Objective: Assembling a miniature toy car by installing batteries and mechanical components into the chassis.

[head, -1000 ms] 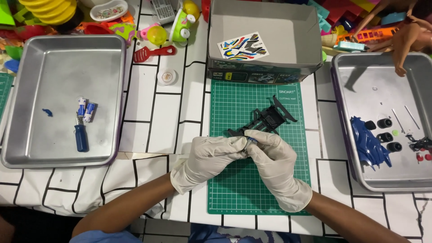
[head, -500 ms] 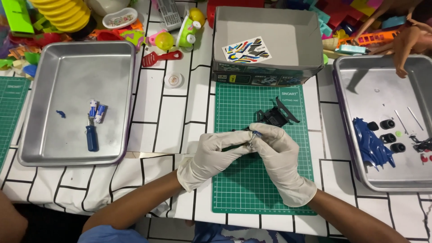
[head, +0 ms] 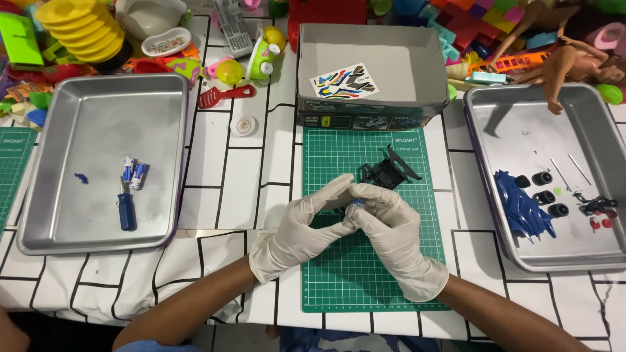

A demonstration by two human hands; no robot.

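Your left hand (head: 306, 228) and right hand (head: 385, 228), both in white gloves, meet fingertip to fingertip over the green cutting mat (head: 339, 280), pinching a small blue part (head: 355, 204) between them. It sits just in front of the black toy chassis (head: 386, 175), which lies on the mat beyond your fingers.

The part looks like light, stiff plastic, likely thin and easy to snap or flick away. The smooth gloves may slip on it, so pinch it by its edges with fingertips and press gently.

Most of the part is hidden behind your fingers; you cannot tell its shape, or whether it touches the chassis. The open grey box (head: 365, 65) holds a sticker sheet (head: 344, 81). The right tray (head: 508, 124) holds a blue body shell (head: 518, 205) and 4 black wheels (head: 542, 195); the left tray (head: 98, 111) holds a blue screwdriver (head: 126, 212). The tiny pieces by them are too small to identify.
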